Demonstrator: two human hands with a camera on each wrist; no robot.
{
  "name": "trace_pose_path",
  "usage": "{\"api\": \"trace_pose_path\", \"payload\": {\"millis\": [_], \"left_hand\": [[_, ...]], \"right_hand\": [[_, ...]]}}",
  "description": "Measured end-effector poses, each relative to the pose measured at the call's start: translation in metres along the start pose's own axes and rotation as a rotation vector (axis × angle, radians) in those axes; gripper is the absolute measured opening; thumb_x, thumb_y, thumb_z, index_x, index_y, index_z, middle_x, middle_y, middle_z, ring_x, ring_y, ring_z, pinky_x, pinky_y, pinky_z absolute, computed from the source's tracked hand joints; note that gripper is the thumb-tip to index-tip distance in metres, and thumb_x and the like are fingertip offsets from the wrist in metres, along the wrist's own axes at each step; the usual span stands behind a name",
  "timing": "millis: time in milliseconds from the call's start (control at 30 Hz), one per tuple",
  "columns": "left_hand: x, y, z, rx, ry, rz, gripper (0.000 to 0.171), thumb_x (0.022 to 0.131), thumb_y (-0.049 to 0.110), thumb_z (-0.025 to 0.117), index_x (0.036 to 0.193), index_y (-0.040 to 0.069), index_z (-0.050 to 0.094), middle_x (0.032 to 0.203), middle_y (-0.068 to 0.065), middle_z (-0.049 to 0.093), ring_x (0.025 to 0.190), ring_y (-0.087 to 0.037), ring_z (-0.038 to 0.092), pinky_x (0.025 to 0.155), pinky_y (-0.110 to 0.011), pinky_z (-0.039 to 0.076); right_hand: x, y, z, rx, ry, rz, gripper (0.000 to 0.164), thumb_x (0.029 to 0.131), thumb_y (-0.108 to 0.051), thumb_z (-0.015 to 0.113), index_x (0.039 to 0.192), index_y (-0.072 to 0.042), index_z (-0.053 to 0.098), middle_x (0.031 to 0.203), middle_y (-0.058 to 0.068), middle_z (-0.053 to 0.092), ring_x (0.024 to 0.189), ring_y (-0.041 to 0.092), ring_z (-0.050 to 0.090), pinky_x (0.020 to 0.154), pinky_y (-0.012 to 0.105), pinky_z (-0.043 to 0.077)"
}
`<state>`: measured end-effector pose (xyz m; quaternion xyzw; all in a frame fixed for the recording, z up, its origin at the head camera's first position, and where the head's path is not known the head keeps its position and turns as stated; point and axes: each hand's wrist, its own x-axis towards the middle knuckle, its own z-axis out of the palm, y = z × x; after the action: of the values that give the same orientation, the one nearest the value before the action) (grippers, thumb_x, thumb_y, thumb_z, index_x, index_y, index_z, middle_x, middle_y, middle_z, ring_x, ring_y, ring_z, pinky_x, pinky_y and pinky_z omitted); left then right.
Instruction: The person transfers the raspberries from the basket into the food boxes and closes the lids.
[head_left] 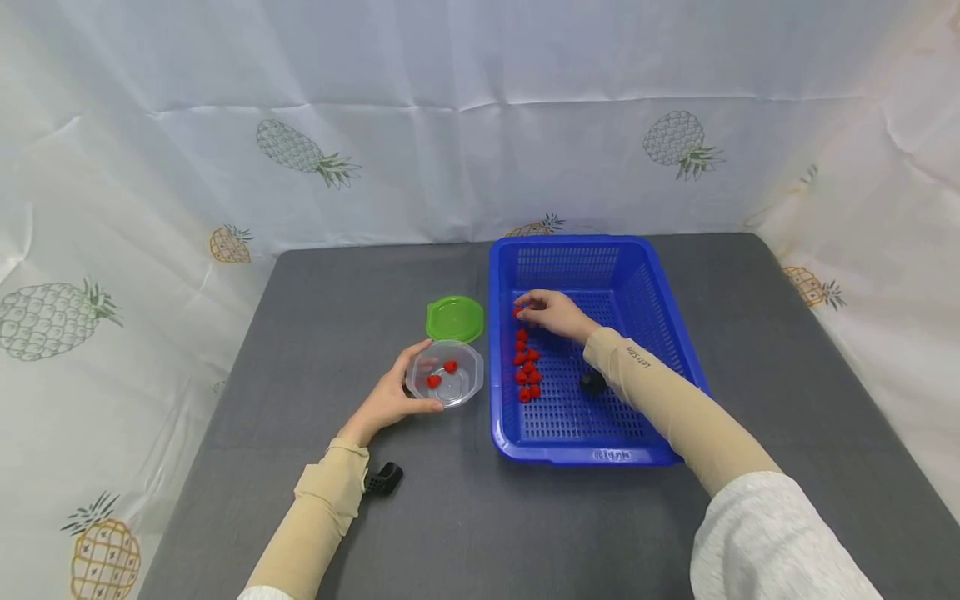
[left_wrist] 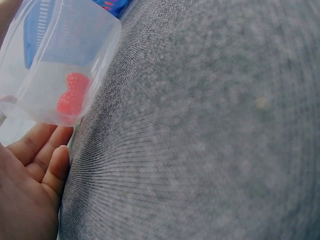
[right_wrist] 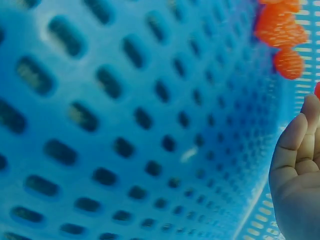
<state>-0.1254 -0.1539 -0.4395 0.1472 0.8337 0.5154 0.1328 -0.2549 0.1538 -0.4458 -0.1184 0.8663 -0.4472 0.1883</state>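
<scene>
My left hand (head_left: 392,395) holds a clear plastic container (head_left: 467,388), thumb on its near side and fingers round the far side. Two red raspberries (left_wrist: 71,102) lie inside it, seen through the wall in the left wrist view. Over the far left part of a blue plastic basket (head_left: 592,456), my right hand (head_left: 557,315) pinches a raspberry (head_left: 517,312) between thumb and fingertips. Several more raspberries (head_left: 522,358) lie along the basket's left side, nearer than that hand. In the right wrist view only a sliver of the pinched raspberry (right_wrist: 317,90) shows.
A green lid (head_left: 456,319) lies just behind the container on the grey tabletop (head_left: 330,308). The basket's left wall stands between the two hands. Black wrist-camera parts show beside the left forearm (head_left: 385,479) and under the right one (head_left: 592,382). A pineapple-print cloth (head_left: 450,167) hangs behind.
</scene>
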Motion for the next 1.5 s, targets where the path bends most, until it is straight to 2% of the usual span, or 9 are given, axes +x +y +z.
{"api": "trace_pose_path", "payload": {"millis": [267, 467, 600, 767, 933, 1100, 1233, 1400, 1500], "left_hand": [[0.000, 0.004, 0.000, 0.011, 0.000, -0.021, 0.095, 0.070, 0.014, 0.081, 0.146, 0.017, 0.025, 0.138, -0.018, 0.049, 0.132, -0.035, 0.038, 0.107, -0.057, 0.027], [0.000, 0.003, 0.000, 0.011, 0.009, -0.016, 0.094, 0.069, 0.014, 0.082, 0.146, 0.017, 0.026, 0.137, -0.018, 0.049, 0.131, -0.035, 0.040, 0.107, -0.056, 0.028], [0.000, 0.001, 0.000, 0.012, 0.009, -0.020, 0.095, 0.069, 0.015, 0.082, 0.146, 0.018, 0.026, 0.137, -0.017, 0.049, 0.130, -0.035, 0.041, 0.107, -0.055, 0.028], [0.000, 0.000, 0.001, 0.012, 0.009, -0.021, 0.095, 0.069, 0.016, 0.082, 0.145, 0.018, 0.026, 0.137, -0.017, 0.049, 0.131, -0.034, 0.040, 0.107, -0.056, 0.028], [0.000, 0.001, 0.000, 0.002, 0.006, -0.016, 0.094, 0.069, 0.015, 0.082, 0.145, 0.018, 0.026, 0.137, -0.017, 0.049, 0.131, -0.035, 0.040, 0.107, -0.055, 0.028], [0.000, 0.002, 0.000, 0.006, 0.006, -0.022, 0.094, 0.070, 0.015, 0.082, 0.146, 0.018, 0.026, 0.138, -0.017, 0.049, 0.132, -0.034, 0.039, 0.107, -0.056, 0.028], [0.001, 0.001, 0.000, 0.029, 0.005, -0.016, 0.094, 0.070, 0.016, 0.081, 0.146, 0.015, 0.025, 0.137, -0.018, 0.049, 0.130, -0.035, 0.040, 0.105, -0.057, 0.030], [0.008, -0.022, 0.003, 0.019, 0.017, -0.011, 0.097, 0.069, 0.017, 0.083, 0.146, 0.022, 0.024, 0.138, -0.014, 0.049, 0.130, -0.032, 0.042, 0.106, -0.057, 0.029], [0.011, -0.033, 0.005, -0.001, 0.023, -0.019, 0.098, 0.068, 0.020, 0.084, 0.145, 0.030, 0.025, 0.138, -0.009, 0.050, 0.131, -0.029, 0.041, 0.107, -0.056, 0.028]], "right_hand": [[-0.013, -0.022, -0.006, 0.133, -0.017, 0.016, 0.034, 0.091, -0.030, 0.060, 0.118, -0.011, 0.059, 0.115, 0.014, 0.062, 0.103, 0.031, 0.059, 0.091, 0.043, 0.048], [-0.023, -0.040, -0.008, 0.237, -0.021, -0.032, 0.032, 0.091, -0.026, 0.061, 0.117, -0.008, 0.058, 0.115, 0.024, 0.059, 0.105, 0.042, 0.054, 0.094, 0.050, 0.044], [-0.021, -0.037, -0.008, 0.278, 0.014, -0.083, 0.034, 0.090, -0.028, 0.062, 0.119, -0.011, 0.058, 0.115, 0.018, 0.060, 0.104, 0.042, 0.054, 0.092, 0.051, 0.044], [-0.024, -0.044, -0.009, 0.338, 0.028, -0.096, 0.037, 0.090, -0.031, 0.061, 0.123, -0.014, 0.058, 0.124, 0.015, 0.059, 0.113, 0.038, 0.053, 0.097, 0.053, 0.041], [-0.030, -0.058, -0.008, 0.453, 0.006, -0.099, 0.034, 0.087, -0.022, 0.066, 0.118, -0.010, 0.059, 0.115, 0.007, 0.064, 0.115, 0.035, 0.054, 0.099, 0.047, 0.044], [-0.037, -0.076, -0.006, 0.503, -0.041, -0.120, 0.032, 0.086, -0.013, 0.066, 0.117, -0.009, 0.057, 0.099, -0.004, 0.064, 0.101, 0.027, 0.059, 0.086, 0.028, 0.050], [-0.040, -0.086, -0.002, 0.492, -0.075, -0.161, 0.031, 0.087, -0.012, 0.064, 0.116, -0.009, 0.056, 0.097, -0.003, 0.063, 0.091, 0.018, 0.060, 0.084, 0.030, 0.051], [-0.039, -0.095, 0.006, 0.517, -0.127, -0.217, 0.029, 0.089, -0.010, 0.061, 0.117, -0.008, 0.053, 0.098, 0.000, 0.062, 0.088, 0.017, 0.060, 0.085, 0.036, 0.050], [-0.037, -0.098, 0.012, 0.560, -0.167, -0.236, 0.026, 0.089, -0.007, 0.060, 0.114, -0.008, 0.053, 0.097, 0.000, 0.064, 0.086, 0.013, 0.061, 0.082, 0.033, 0.051]]}}
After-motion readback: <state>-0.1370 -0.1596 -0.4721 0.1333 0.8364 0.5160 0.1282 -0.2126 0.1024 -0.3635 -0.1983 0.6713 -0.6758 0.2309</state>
